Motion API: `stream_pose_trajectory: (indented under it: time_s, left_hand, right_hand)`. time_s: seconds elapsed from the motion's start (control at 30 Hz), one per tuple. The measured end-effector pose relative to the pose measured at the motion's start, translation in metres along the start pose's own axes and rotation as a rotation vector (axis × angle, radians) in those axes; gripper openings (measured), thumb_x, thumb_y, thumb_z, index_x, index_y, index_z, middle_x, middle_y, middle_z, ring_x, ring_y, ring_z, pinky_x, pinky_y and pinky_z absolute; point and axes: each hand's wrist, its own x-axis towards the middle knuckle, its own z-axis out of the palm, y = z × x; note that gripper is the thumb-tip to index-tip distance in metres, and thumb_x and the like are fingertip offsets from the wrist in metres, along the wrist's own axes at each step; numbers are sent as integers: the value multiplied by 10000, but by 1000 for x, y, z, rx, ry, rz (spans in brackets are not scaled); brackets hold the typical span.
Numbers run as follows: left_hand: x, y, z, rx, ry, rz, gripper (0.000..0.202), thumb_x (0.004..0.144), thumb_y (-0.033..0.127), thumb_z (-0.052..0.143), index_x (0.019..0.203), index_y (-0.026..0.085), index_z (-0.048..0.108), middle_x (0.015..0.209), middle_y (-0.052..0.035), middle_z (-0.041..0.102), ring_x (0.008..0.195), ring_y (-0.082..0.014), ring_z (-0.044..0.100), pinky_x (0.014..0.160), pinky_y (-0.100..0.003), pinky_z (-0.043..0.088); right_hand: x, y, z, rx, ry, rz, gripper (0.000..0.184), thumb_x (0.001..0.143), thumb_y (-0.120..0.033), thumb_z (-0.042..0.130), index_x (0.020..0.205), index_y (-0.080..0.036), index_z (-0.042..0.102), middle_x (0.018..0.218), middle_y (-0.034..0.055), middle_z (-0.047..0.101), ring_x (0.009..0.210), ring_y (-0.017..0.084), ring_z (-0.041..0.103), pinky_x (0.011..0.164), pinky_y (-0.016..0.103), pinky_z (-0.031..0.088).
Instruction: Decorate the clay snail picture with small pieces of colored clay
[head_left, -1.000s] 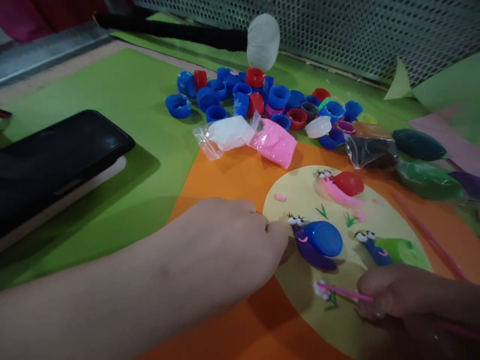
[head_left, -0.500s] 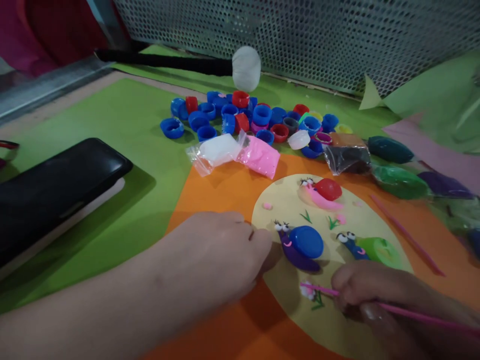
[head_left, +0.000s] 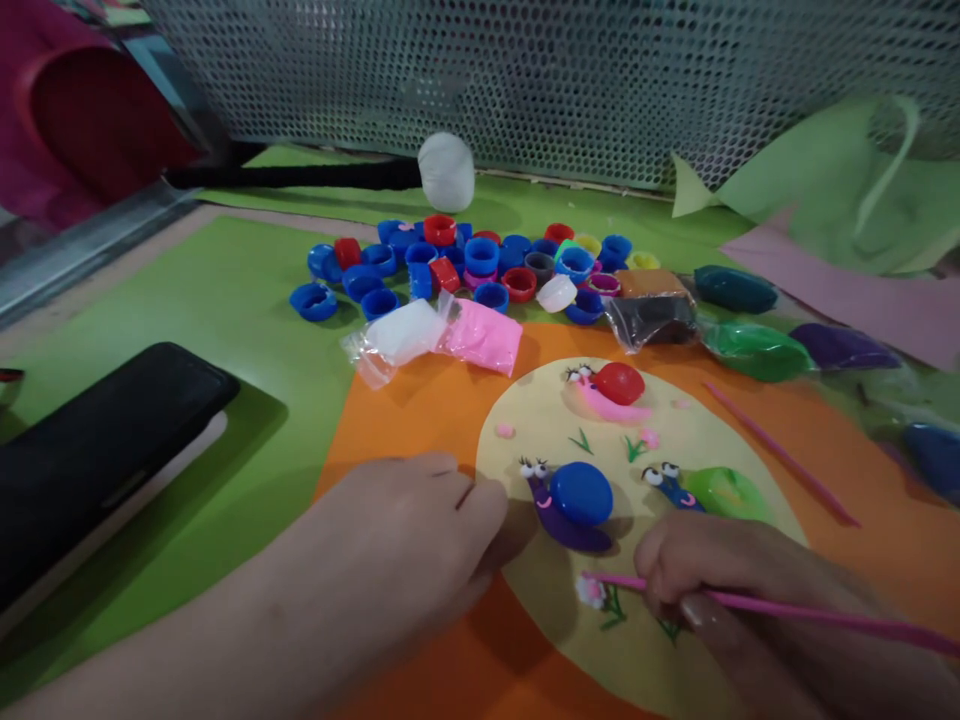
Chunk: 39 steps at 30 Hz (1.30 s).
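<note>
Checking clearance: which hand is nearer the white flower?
Right. The right hand is just right of the white flower; the left hand is farther off, to its left.

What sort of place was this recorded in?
Likely a craft workspace; whether at home or in a classroom, I cannot tell. Signs are the heap of plastic caps, the pink clay-like packet and the snail figures on a cream paper circle.
</note>
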Motion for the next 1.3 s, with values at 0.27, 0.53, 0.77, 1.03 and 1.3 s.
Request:
stream_pose_trajectory:
  time_s: [0.27,0.53,0.77,1.03,1.3]
  left_hand:
    - [4,5,-14,-40,-208,-75,162,834,158,452,674,169,477,606,-22,554,510,-168,514,448,-236,278]
    - [-3,3,-3,-5,-85,-37,134,791,120,404,691,177,471,607,-23,549,516,-174,509,450,-247,250]
    - [-5,21,-14,-159,349,327,158,763,28,400,728,180,422,648,-2,559,609,-134,495,522,-233,409]
    - [-1,26,-17,-102,445,483,253,735,-3,369,861,173,499,897,-68,703,824,-153,628,728,-259,539]
    - [-3,30,-9,-52,388,478,363,727,-5,362,987,156,557,1014,-79,698,930,-175,642,824,-301,540]
  right_hand:
    - [5,-1,-11,-20,51,-58,201,1010,-238,277,886,-222,436,638,4,568,545,90,562,502,177,476]
    - [11,-3,-11,25,74,-199,152,873,-73,370,913,-215,405,667,-10,569,538,98,533,492,196,433]
    - [7,0,-2,73,130,-219,174,820,-63,388,908,-203,444,721,1,587,583,108,522,524,210,399]
    - [6,-1,3,116,231,-140,122,826,-132,370,752,-200,437,588,-32,492,498,103,454,477,209,362]
    - [7,-2,4,65,288,-101,125,827,-175,394,770,-173,505,626,-19,533,498,100,481,481,213,380]
